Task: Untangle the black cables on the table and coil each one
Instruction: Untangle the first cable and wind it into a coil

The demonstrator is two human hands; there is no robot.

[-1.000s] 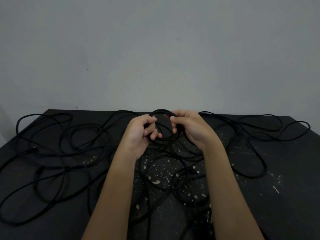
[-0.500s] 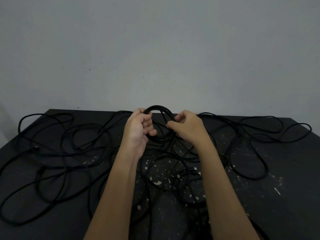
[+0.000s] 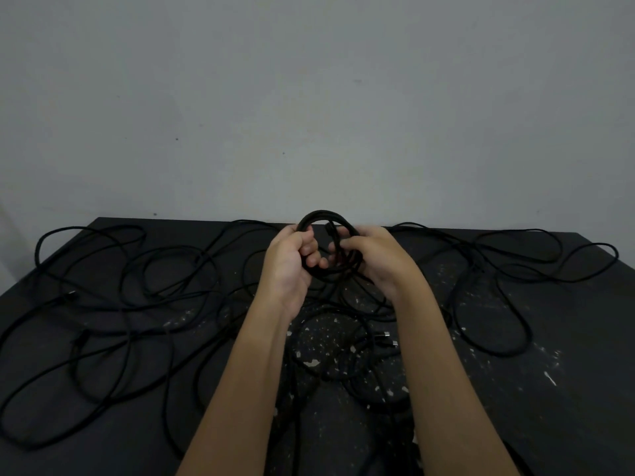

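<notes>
The dark table [image 3: 567, 389] ends at the wall, with open surface at its near right. Loose black cables [image 3: 137, 304] sprawl over both sides, some loops near the edges. Above the middle, the coil [image 3: 321, 216] sits higher than 1 second ago. The left hand [image 3: 288, 266] grips it, and the right hand [image 3: 374, 259] now pinches the tail end [image 3: 329, 228] across the loops, so 1 cable looks nearly finished.

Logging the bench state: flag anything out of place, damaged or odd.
Nothing looks damaged. Loose black cables sprawl tangled across the table, whose top is flecked with pale specks. The left hand and right hand grip one small coil.
</notes>
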